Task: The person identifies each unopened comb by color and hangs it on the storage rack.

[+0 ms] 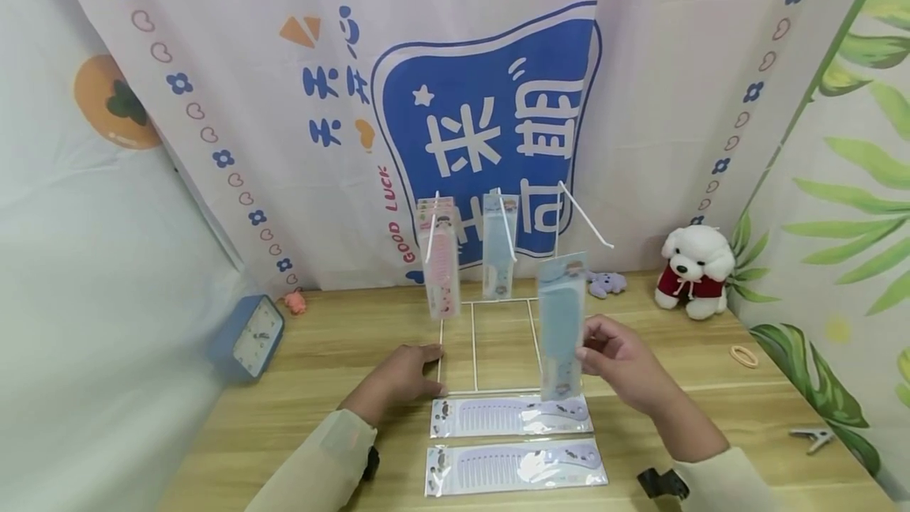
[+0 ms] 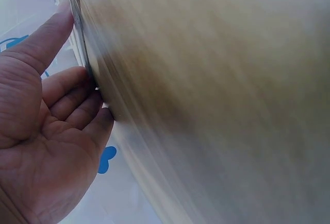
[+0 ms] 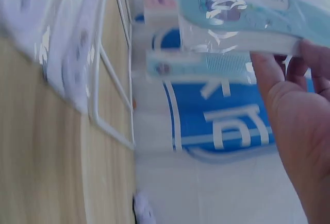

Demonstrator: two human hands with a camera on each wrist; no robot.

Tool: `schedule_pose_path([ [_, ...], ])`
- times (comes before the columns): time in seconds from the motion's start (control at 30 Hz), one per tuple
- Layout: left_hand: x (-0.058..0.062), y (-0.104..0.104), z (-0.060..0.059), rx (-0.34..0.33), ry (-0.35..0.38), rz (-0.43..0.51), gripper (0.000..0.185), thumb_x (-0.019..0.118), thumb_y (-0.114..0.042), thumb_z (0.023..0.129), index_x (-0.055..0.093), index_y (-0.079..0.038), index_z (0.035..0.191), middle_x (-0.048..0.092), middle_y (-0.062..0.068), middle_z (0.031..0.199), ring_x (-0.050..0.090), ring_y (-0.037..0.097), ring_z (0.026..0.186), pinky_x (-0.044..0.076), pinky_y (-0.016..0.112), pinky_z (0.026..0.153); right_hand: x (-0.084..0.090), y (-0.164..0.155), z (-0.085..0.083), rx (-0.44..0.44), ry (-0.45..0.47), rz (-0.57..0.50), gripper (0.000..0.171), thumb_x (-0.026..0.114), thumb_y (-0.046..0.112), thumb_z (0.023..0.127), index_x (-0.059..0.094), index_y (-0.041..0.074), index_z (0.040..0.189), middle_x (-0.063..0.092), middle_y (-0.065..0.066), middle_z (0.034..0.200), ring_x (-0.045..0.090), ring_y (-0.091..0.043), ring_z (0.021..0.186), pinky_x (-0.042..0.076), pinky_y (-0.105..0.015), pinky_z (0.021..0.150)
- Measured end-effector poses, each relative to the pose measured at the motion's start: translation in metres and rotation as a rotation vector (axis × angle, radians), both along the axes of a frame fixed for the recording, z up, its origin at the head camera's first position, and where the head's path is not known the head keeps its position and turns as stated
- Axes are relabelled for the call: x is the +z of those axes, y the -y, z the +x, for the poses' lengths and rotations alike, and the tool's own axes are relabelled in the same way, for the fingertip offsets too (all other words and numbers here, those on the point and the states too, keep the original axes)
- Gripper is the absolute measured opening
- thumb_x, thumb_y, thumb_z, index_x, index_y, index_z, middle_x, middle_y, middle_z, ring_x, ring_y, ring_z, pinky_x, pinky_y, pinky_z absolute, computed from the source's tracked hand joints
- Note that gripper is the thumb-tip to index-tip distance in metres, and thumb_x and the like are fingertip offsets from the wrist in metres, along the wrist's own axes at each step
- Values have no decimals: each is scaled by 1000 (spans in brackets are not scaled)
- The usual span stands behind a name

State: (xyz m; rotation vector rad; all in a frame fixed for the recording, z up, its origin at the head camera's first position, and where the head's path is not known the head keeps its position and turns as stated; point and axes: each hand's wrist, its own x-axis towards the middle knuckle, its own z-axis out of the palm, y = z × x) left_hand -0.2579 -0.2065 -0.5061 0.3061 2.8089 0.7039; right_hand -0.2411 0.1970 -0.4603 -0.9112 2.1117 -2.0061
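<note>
The right hand [image 1: 626, 366] holds one blue packaged comb [image 1: 562, 326] upright, thumb and fingers [image 3: 268, 74] pinched round its lower part, just above the near edge of the white wire rack [image 1: 490, 338]. The left hand [image 1: 405, 374] lies flat on the wooden table [image 1: 341, 354], its fingers [image 2: 72, 92] nearly straight and touching the rack's left base wire, gripping nothing.

Counting the packaged combs: one in the right hand, two purple ones [image 1: 510, 416] [image 1: 515, 466] lying flat on the table just nearer than both sets of fingers, one blue one [image 1: 499, 247] hanging on the middle hook, and a pink stack [image 1: 439, 259] on the left hook beyond the left fingertips; it looks like three or so, though the packs overlap too much to be sure. The rack has three hooks; the right hook [image 1: 586, 216], above and beyond the held comb, is bare.

Further right of the right hand sit one white plush dog [image 1: 695, 269], one small purple toy [image 1: 606, 284], one hair tie [image 1: 743, 355] and one clip [image 1: 810, 437]. Left of the left hand stands one blue clock [image 1: 249, 336], with one small pink toy [image 1: 294, 303] just past it.
</note>
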Motion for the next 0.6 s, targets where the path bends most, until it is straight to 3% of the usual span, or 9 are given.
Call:
schedule_pose_path([
  [0.23, -3, 1, -1, 6, 2, -5, 78, 90, -34, 91, 58, -8, 158, 54, 10, 166, 48, 39, 156, 41, 56, 129, -1, 38, 0, -54, 44, 70, 13, 65, 1, 106, 60, -6, 116, 64, -8, 101, 65, -13, 91, 67, -33, 80],
  [0.6, -4, 1, -2, 4, 5, 3, 79, 90, -34, 91, 58, -7, 158, 54, 9, 167, 47, 37, 157, 40, 55, 130, -1, 52, -2, -76, 100, 80, 15, 66, 1, 106, 60, -6, 118, 64, -11, 106, 65, -16, 96, 67, -33, 83],
])
